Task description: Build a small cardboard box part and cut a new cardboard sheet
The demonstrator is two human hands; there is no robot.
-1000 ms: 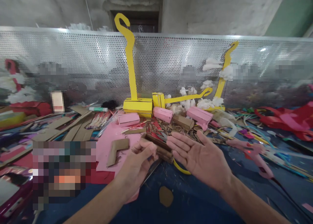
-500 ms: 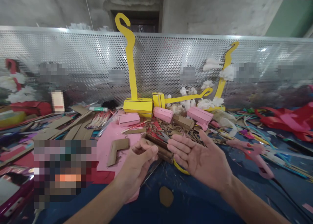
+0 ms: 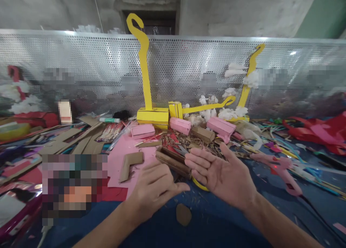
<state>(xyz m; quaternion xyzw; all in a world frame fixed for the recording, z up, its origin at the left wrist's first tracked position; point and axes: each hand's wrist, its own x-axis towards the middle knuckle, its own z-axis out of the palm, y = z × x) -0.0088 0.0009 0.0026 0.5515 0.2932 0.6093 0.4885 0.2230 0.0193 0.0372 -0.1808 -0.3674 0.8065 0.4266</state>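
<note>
My left hand (image 3: pixel 155 185) is back up, its fingers curled under into a loose fist and its thumb stretched out to the right. No object shows in it. Palm up, my right hand (image 3: pixel 223 176) has its fingers extended and holds nothing. Just beyond and between the hands lies an open-topped brown cardboard box (image 3: pixel 173 161). Scissors with a yellow handle (image 3: pixel 199 183) lie partly hidden behind my right hand. An L-shaped cardboard piece (image 3: pixel 130 164) rests on pink sheet material (image 3: pixel 116 158) beyond my left hand. A small rounded cardboard piece (image 3: pixel 183 215) lies nearer me.
A pink glue gun (image 3: pixel 283 168) with a red light lies right. Behind stand a tall yellow hooked shape on a box (image 3: pixel 152 116), pink boxes (image 3: pixel 180 125) and cardboard scraps (image 3: pixel 173 138). A perforated metal screen (image 3: pixel 175 67) rises at the back. Red material (image 3: pixel 321 132) lies far right.
My left hand has turned from thumb and fingertips together to back up, with the thumb now pointing right. It uncovers more of the cardboard box. My right hand has hardly moved.
</note>
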